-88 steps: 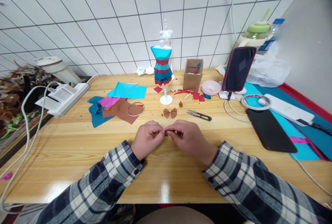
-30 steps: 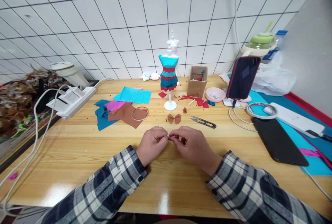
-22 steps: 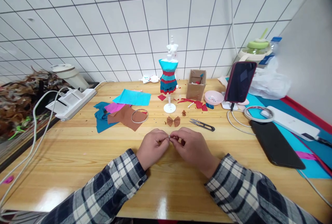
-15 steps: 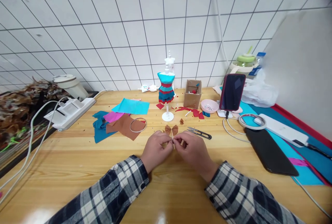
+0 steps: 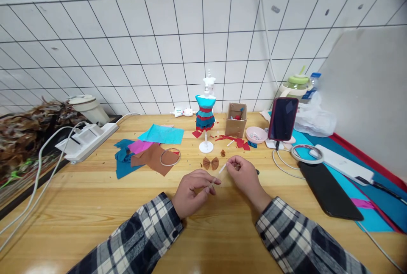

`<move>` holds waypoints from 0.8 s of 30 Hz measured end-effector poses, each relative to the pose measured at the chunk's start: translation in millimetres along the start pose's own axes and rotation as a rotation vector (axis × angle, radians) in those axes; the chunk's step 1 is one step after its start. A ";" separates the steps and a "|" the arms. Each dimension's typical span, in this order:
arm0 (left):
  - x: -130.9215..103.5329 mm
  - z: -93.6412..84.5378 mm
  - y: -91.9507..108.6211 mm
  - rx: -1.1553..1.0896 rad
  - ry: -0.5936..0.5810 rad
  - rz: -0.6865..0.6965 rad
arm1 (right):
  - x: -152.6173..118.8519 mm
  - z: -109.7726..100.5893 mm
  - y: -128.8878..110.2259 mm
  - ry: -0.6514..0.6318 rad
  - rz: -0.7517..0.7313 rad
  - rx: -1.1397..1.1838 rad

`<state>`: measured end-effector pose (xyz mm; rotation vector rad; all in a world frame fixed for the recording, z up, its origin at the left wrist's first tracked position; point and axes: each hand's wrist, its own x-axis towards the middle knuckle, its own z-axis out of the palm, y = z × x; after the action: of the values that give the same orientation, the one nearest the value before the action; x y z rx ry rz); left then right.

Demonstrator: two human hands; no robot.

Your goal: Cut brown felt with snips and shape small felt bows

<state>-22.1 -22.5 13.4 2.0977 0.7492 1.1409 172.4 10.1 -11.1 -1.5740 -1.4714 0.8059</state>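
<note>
A thin whitish strip [image 5: 222, 168] stretches between my two hands. Its lower end is pinched by my left hand [image 5: 194, 191], and the fingertips of my right hand [image 5: 243, 176] close on the upper end. Just beyond them a brown bow-shaped piece [image 5: 210, 163] lies on the table, with a small brown scrap [image 5: 223, 153] behind it. My right hand covers most of the black snips, leaving one handle end [image 5: 257, 172] showing. Further back stands a small white dress form wearing a blue and red layered dress [image 5: 205, 113].
Blue, pink and brown sheets [image 5: 159, 157] with a metal ring lie left. Behind are a cardboard box [image 5: 235, 121] and a pink dish [image 5: 256, 134]. At right are an upright phone [image 5: 282, 118], a black phone [image 5: 330, 189] and cables. A power strip [image 5: 85, 142] sits far left.
My hands have moved apart, and the strip now shows between them. The bow-shaped piece is in fuller view. My right hand now hides most of the snips. The camera view has tilted up slightly.
</note>
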 end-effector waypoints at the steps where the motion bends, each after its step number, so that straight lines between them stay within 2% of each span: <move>1: 0.2 -0.1 0.3 -0.013 0.003 0.000 | 1.7 -0.4 2.2 0.016 0.005 -0.007; 6: -1.1 -0.4 -0.6 -0.018 0.004 -0.033 | 3.3 -3.6 6.6 0.064 -0.008 0.003; 10: -2.6 0.2 -6.4 0.027 -0.004 -0.045 | 15.3 -22.4 -2.0 0.224 -0.071 -0.029; 15: -2.7 -0.9 -11.1 0.060 -0.035 -0.029 | 70.9 -66.5 -29.5 0.473 -0.249 -0.270; 18: -2.9 -2.8 -10.5 0.082 -0.025 -0.028 | 108.3 -79.9 -42.4 0.591 -0.241 -0.434; 21: -3.6 -4.4 -9.6 0.092 -0.008 -0.030 | 132.6 -76.9 -44.4 0.578 -0.229 -0.567; 24: -4.7 -5.0 -11.2 0.079 0.005 -0.034 | 143.6 -68.2 -38.3 0.495 -0.225 -0.670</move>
<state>-30.7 -17.5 4.8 2.1391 0.8420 1.1149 230.6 142.5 65.3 -1.8531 -1.5708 -0.2427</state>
